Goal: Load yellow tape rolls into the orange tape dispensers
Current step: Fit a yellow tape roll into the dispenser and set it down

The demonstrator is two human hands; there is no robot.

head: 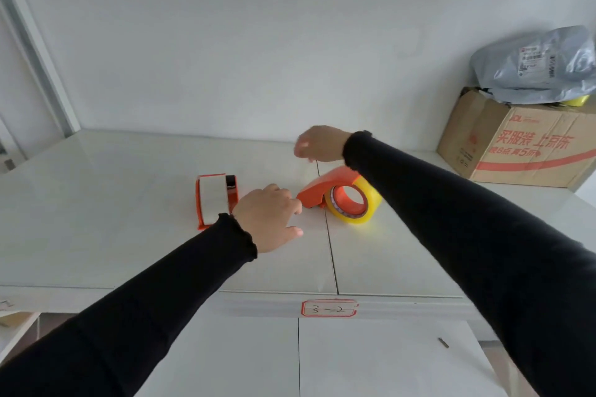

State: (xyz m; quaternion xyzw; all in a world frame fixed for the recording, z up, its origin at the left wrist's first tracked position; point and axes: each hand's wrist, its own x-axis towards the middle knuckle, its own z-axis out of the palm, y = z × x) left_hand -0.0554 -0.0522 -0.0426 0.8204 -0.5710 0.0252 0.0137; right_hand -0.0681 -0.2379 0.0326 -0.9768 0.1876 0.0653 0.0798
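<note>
An orange tape dispenser (325, 187) lies on the white table (129, 203) with a yellow tape roll (364, 203) on its orange hub. My left hand (269, 216) touches the dispenser's pointed left end with its fingertips. My right hand (319, 142) hovers just behind the dispenser, fingers loosely curled and blurred, holding nothing that I can see. A second orange dispenser (215, 200) lies to the left, loaded with a pale, whitish roll, close to my left wrist.
A cardboard box (516, 145) with red print stands at the back right with a grey plastic parcel bag (535, 64) on top. A yellow roll (577, 101) peeks out under the bag. A red-bordered label (329, 308) sticks to the table's front edge.
</note>
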